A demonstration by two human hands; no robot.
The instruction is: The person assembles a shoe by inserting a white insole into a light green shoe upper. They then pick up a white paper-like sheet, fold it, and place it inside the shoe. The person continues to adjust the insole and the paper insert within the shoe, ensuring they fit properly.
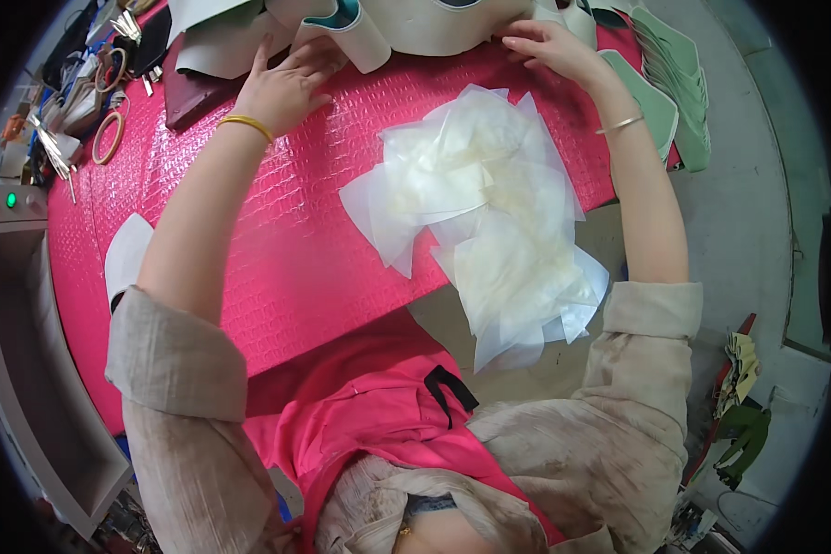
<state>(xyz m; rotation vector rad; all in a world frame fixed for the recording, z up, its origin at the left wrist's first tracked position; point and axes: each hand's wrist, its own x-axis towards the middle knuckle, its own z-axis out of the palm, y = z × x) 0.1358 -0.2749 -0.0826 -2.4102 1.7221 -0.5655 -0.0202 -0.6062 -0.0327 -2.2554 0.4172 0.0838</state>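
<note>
Both my arms reach to the far side of a table with a glossy pink textured cover point(295, 222). Beside a curled white sheet with a teal underside point(365, 46), my left hand point(284, 88) has its fingers spread, some of them against the sheet's edge. My right hand point(559, 54) is at the right end of a larger white sheet piece point(443, 32), fingers stretched out and apart. Whether its fingertips touch the piece I cannot tell. Between my forearms lies a loose pile of thin translucent sheets point(517, 194), hanging over the table's near edge.
Pale green cut pieces point(679, 92) are stacked at the far right. Tools and a tape roll point(109, 138) crowd the far left, next to a dark red slab point(192, 100). A grey box with red and green lights point(11, 203) stands above a grey trough point(9, 319).
</note>
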